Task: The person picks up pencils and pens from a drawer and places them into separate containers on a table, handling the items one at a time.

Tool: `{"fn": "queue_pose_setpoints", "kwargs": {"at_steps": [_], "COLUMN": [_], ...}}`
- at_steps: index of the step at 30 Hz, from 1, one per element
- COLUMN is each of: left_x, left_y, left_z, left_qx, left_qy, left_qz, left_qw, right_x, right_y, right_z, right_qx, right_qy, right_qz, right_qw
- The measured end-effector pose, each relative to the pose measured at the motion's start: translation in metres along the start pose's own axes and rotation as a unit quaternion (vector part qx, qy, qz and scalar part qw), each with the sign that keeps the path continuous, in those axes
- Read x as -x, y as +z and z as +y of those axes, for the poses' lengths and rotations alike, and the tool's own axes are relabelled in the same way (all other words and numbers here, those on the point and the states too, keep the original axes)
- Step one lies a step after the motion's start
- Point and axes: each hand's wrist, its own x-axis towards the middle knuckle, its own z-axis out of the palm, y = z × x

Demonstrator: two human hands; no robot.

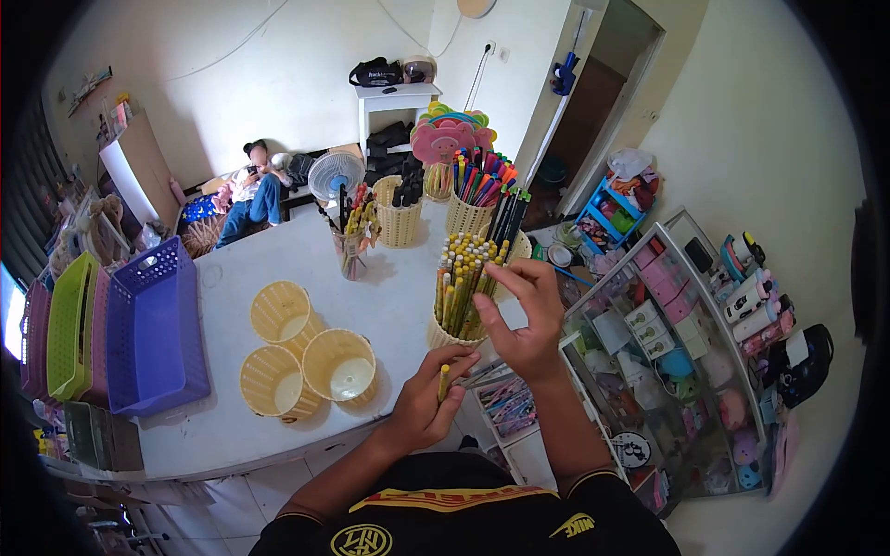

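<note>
My left hand (430, 400) is closed around a yellow pencil (444, 382), just in front of a cream basket (447, 335) packed with upright pencils (468, 269). Over the right side of that basket, my right hand (527, 320) is raised with thumb and fingers apart, near the pencil tops; nothing shows between them. Three cream baskets stand together on the white table (222, 306): one at the back (283, 313), one at front left (273, 380) and one at the right (341, 366). No pencils show inside them.
Purple (158, 324) and green (72, 324) baskets line the table's left end. Along the far side stand a cup of pens (350, 255), a basket with black items (399, 218) and a basket of markers (468, 215). A glass cabinet (663, 343) is at right. A person (255, 195) sits beyond the table.
</note>
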Motion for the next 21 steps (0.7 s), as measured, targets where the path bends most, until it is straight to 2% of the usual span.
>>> {"fn": "queue_pose_setpoints", "kwargs": {"at_steps": [2, 4, 6, 7, 8, 9, 10, 13, 14, 15, 16, 19, 21], "left_x": [0.002, 0.005, 0.005, 0.005, 0.007, 0.009, 0.011, 0.011, 0.009, 0.005, 0.004, 0.009, 0.008], "left_y": [-0.001, -0.005, -0.005, -0.005, -0.004, -0.002, -0.001, -0.002, -0.003, -0.005, -0.005, 0.000, 0.002], "left_z": [0.001, 0.001, 0.003, 0.003, 0.002, -0.003, -0.007, -0.011, -0.008, 0.000, 0.005, -0.003, -0.003], "left_qx": [0.004, 0.075, 0.068, 0.061, 0.061, 0.044, 0.027, -0.036, -0.035, -0.015, 0.004, 0.043, 0.029], "left_qy": [0.000, -0.087, -0.103, -0.119, -0.121, -0.083, -0.044, -0.002, -0.005, -0.066, -0.128, -0.148, -0.138], "left_qz": [0.006, -0.020, -0.025, -0.030, -0.030, -0.021, -0.013, -0.044, -0.047, -0.057, -0.066, -0.041, -0.027], "left_qw": [1.000, 0.993, 0.992, 0.991, 0.990, 0.995, 0.999, 0.998, 0.998, 0.996, 0.990, 0.987, 0.990], "right_x": [0.002, 0.010, 0.026, 0.030, 0.033, 0.037, 0.043, 0.057, 0.056, 0.053, 0.049, 0.015, -0.002], "right_y": [-0.002, -0.005, -0.011, -0.010, -0.009, -0.007, -0.004, -0.001, -0.005, -0.009, -0.012, -0.028, -0.028], "right_z": [-0.007, -0.014, -0.022, -0.031, -0.043, -0.052, -0.053, -0.050, -0.047, -0.044, -0.039, -0.039, -0.027], "right_qx": [0.008, 0.014, -0.101, -0.101, -0.161, -0.219, -0.219, -0.226, -0.222, -0.218, -0.242, -0.280, -0.261], "right_qy": [0.008, 0.016, 0.012, 0.012, 0.043, 0.074, 0.077, 0.104, 0.099, 0.093, 0.094, 0.107, 0.078], "right_qz": [0.014, 0.028, -0.001, -0.001, -0.047, -0.092, -0.092, -0.117, -0.094, -0.071, 0.014, 0.246, 0.258], "right_qw": [1.000, 0.999, 0.995, 0.995, 0.985, 0.969, 0.968, 0.961, 0.965, 0.969, 0.966, 0.922, 0.927]}}
